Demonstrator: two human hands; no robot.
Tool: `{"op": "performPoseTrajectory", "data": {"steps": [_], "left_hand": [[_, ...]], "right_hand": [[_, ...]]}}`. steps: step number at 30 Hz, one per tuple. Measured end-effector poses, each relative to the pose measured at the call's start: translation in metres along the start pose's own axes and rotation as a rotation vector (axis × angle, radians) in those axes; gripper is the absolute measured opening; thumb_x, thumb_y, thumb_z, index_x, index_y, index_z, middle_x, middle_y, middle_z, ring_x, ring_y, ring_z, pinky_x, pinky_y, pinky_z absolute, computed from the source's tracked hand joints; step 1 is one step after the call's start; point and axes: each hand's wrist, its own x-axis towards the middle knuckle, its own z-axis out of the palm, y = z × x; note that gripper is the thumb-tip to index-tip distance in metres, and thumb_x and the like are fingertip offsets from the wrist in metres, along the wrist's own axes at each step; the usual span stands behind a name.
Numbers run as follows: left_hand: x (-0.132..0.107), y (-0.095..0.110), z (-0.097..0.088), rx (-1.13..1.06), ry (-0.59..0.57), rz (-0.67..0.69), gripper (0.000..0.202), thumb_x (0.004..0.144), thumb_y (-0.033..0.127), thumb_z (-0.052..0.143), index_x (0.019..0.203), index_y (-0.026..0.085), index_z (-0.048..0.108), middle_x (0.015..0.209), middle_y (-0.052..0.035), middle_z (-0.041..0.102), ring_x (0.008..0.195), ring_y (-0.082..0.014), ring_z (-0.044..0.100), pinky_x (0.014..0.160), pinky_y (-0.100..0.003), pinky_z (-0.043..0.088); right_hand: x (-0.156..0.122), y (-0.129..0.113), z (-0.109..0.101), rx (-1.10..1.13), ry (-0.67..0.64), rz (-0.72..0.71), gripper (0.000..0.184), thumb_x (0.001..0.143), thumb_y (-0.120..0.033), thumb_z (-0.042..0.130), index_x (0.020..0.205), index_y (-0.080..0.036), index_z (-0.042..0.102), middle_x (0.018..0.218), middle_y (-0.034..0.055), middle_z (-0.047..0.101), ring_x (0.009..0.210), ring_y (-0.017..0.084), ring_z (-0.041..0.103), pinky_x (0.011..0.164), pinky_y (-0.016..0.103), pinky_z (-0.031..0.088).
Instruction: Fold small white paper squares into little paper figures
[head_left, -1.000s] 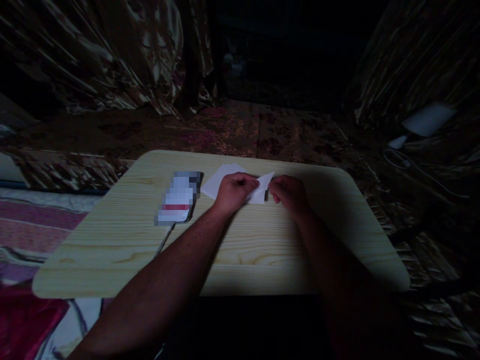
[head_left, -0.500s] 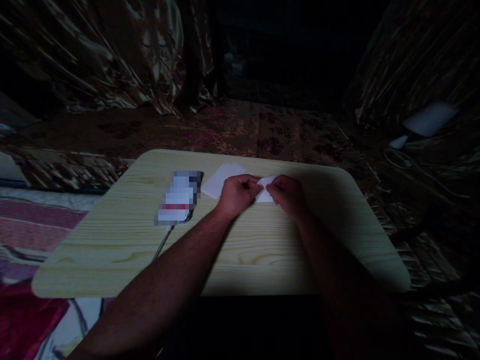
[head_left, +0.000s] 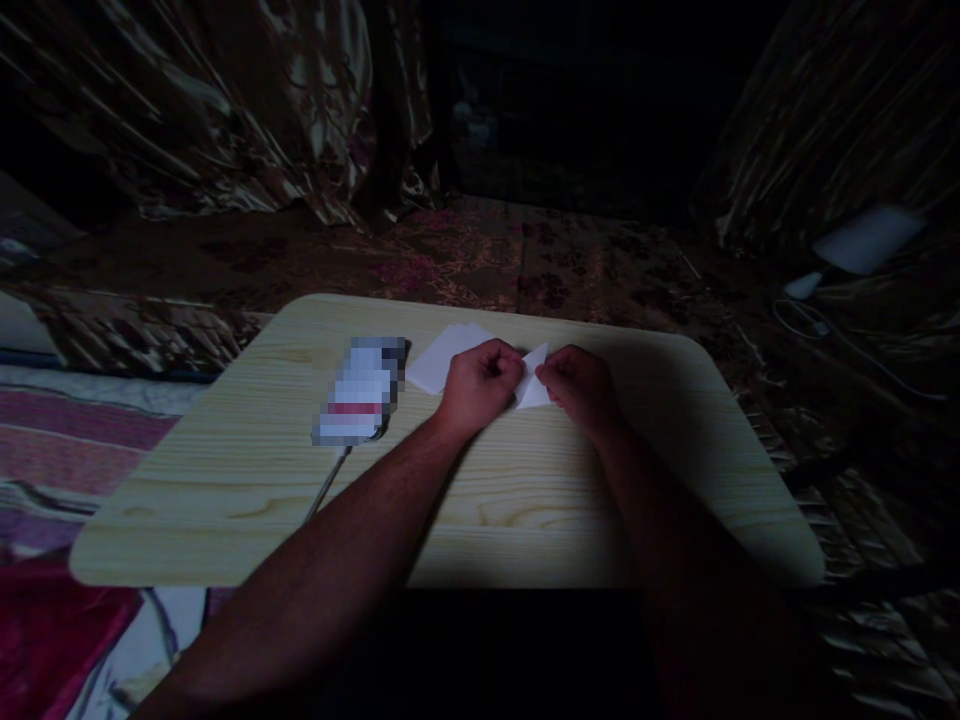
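Observation:
A small folded piece of white paper (head_left: 532,380) is pinched between both hands above the far middle of a light wooden table (head_left: 525,500). My left hand (head_left: 480,383) is closed on the paper's left side. My right hand (head_left: 579,385) is closed on its right side, with a pointed corner sticking up between the fingers. Just left of my left hand a thin stack of white paper sheets (head_left: 439,358) lies flat on the table, partly hidden by that hand.
A blurred-out phone-like object (head_left: 360,392) lies left of the sheets, with a cable (head_left: 326,485) running toward the table's front edge. Dark patterned fabric surrounds the table. A pale flat device (head_left: 866,240) and cords lie at the far right.
The hands stay close together on the paper. The paper's pointed corner, folded down half a second ago, stands up again between the fingers. The view has shifted slightly.

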Motion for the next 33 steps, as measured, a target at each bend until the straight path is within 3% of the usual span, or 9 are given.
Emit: {"op": "performPoseTrajectory", "data": {"steps": [24, 33], "left_hand": [[-0.0010, 0.0027, -0.0017, -0.013, 0.017, 0.094, 0.010, 0.076, 0.021, 0.061, 0.069, 0.016, 0.065, 0.061, 0.0021, 0.060, 0.057, -0.0097, 0.051, 0.054, -0.021, 0.039], [-0.0021, 0.0017, -0.0015, 0.041, 0.027, 0.097, 0.013, 0.078, 0.026, 0.061, 0.072, 0.016, 0.068, 0.063, 0.0005, 0.062, 0.059, -0.0106, 0.052, 0.056, -0.022, 0.041]], "right_hand": [[-0.0021, -0.0011, -0.0015, -0.036, -0.048, -0.064, 0.017, 0.075, -0.032, 0.066, 0.067, -0.020, 0.056, 0.053, -0.0051, 0.054, 0.049, 0.011, 0.048, 0.049, 0.024, 0.036], [-0.0053, -0.0050, -0.0008, -0.156, 0.031, -0.158, 0.019, 0.075, -0.030, 0.064, 0.062, -0.020, 0.054, 0.054, -0.0050, 0.050, 0.054, 0.011, 0.046, 0.054, 0.024, 0.035]]}}
